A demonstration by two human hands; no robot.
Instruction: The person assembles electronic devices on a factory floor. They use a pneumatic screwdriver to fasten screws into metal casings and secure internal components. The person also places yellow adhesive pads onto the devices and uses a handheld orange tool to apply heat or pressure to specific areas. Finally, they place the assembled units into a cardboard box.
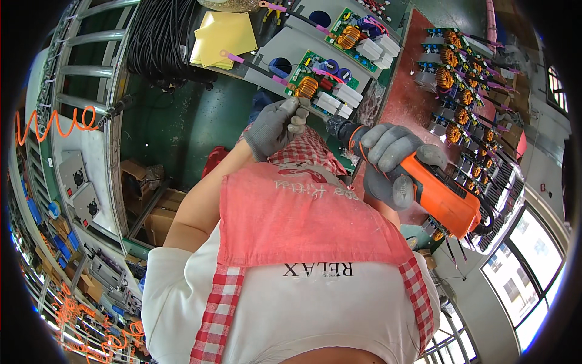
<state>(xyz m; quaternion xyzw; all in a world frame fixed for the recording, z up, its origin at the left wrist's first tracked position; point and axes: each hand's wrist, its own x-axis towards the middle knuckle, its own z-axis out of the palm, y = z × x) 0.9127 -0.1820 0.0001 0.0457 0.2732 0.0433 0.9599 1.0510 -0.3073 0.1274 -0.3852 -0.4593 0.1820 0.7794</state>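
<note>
While the right hand [388, 161] wraps its fingers tight around an orange cordless screwdriver [424, 188], the left hand [276, 127] pinches what seems a small part at the near circuit board [324, 85], which lies on the bench [182, 127] at twelve o'clock of both hands.

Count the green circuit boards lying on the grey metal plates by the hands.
2. One green board lies just above the gloved left hand; the other green board lies on the next plate, farther up and right. More may be hidden beyond the top edge.
</note>
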